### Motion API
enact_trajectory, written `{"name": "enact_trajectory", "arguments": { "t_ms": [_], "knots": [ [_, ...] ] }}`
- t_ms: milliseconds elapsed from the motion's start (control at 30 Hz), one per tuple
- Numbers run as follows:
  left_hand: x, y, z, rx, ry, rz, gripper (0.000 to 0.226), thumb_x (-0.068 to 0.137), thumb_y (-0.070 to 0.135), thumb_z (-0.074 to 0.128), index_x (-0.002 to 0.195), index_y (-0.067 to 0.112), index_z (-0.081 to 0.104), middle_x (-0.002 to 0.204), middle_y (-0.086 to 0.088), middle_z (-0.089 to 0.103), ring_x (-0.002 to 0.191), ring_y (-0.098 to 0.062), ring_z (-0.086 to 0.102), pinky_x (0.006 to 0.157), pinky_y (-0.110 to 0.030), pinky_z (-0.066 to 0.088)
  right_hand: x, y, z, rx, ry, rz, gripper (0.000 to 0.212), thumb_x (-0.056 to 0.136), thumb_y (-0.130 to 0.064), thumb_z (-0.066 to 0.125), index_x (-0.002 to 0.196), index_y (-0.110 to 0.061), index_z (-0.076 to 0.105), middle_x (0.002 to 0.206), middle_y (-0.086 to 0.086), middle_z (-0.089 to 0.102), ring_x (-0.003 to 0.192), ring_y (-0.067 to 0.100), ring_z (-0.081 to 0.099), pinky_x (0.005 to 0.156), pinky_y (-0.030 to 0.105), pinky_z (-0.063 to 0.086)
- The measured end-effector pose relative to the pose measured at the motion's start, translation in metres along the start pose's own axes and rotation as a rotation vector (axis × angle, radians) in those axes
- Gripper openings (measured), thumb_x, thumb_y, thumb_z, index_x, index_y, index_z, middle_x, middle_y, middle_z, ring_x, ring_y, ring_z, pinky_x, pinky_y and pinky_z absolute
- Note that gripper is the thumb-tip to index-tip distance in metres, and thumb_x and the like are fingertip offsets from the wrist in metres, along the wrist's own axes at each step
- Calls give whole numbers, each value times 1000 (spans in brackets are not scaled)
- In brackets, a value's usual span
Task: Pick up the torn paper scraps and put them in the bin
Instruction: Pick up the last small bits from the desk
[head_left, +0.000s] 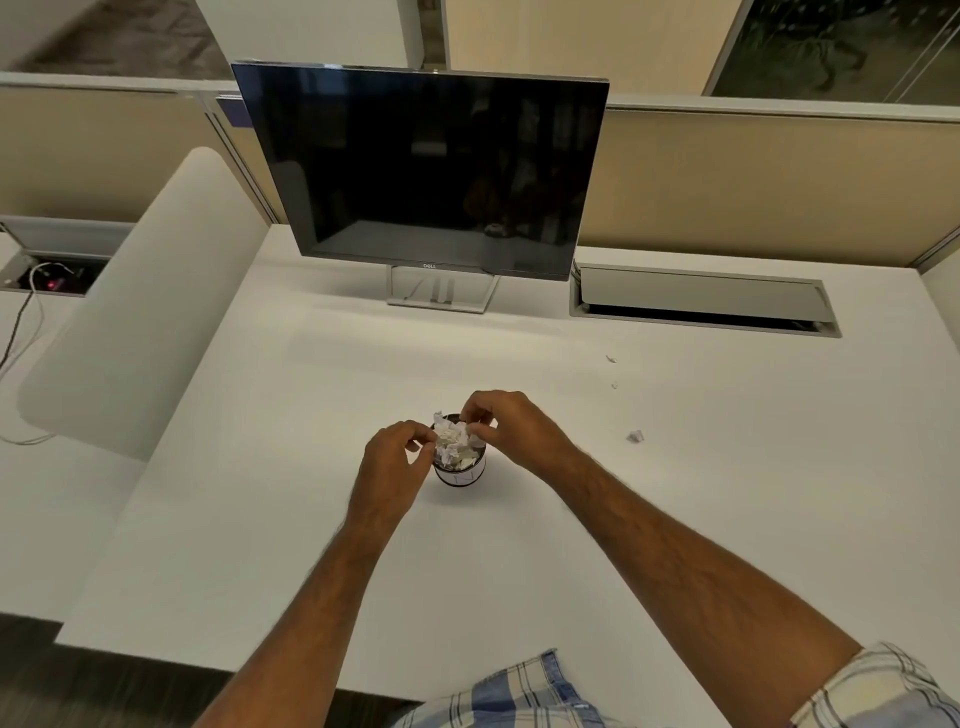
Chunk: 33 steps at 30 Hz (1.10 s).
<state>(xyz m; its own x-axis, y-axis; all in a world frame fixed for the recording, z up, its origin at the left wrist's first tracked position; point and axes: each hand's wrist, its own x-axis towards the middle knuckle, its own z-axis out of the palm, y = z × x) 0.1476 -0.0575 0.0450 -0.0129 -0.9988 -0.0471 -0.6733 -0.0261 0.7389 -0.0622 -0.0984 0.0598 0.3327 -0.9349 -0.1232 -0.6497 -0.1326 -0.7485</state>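
Observation:
A small round bin (461, 474) stands mid-desk, heaped with white torn paper scraps (453, 441). My left hand (390, 457) is at the bin's left rim, fingers curled, pinching a scrap at the edge of the heap. My right hand (506, 422) is over the bin's right rim, fingertips pinching a scrap above the heap. A small crumpled scrap (635, 436) lies on the desk to the right. Two tiny bits (611, 358) lie farther back right.
A dark monitor (431, 171) on a metal stand sits at the back of the white desk (260, 519). A cable hatch (701, 301) lies back right. A white divider panel (135, 312) borders the left side, with cables beyond it.

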Motion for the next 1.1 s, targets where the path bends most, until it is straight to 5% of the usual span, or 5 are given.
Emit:
{"name": "enact_trajectory", "arguments": {
  "t_ms": [200,367,600,900,1100],
  "knots": [
    [2,9,0,-73,32,-24,18,89,10,70,86,28,68,89,17,68,84,-9,60,69,-20,43,-1,7,-1,-27,-59,-12,26,91,-3,61,104,-17,77,104,-4,76,94,9,67,83,24,52],
    [5,18,0,-94,66,2,21,89,5,67,90,27,68,95,17,68,84,-10,61,67,-11,41,-9,17,-2,22,52,-31,29,98,-11,52,115,-26,72,105,-9,68,92,5,61,82,20,48],
    [22,50,17,-125,4,119,17,91,6,66,93,22,70,95,14,66,86,-12,62,75,-19,49,-31,65,-18,85,188,84,22,96,-11,60,113,-21,71,95,-6,63,86,2,59,75,8,41],
    [76,101,72,-105,-211,196,10,93,17,68,100,24,68,102,13,63,89,-6,62,74,-18,49,-66,142,-58,52,355,368,19,92,-10,62,103,-22,71,96,-3,62,75,-2,60,70,5,41],
    [120,123,130,11,-365,197,25,91,20,73,114,15,66,110,4,58,85,-5,60,71,-10,43,-87,187,-75,63,406,529,17,89,-15,70,100,-27,67,96,-3,57,77,6,59,73,22,44]
  ]
}}
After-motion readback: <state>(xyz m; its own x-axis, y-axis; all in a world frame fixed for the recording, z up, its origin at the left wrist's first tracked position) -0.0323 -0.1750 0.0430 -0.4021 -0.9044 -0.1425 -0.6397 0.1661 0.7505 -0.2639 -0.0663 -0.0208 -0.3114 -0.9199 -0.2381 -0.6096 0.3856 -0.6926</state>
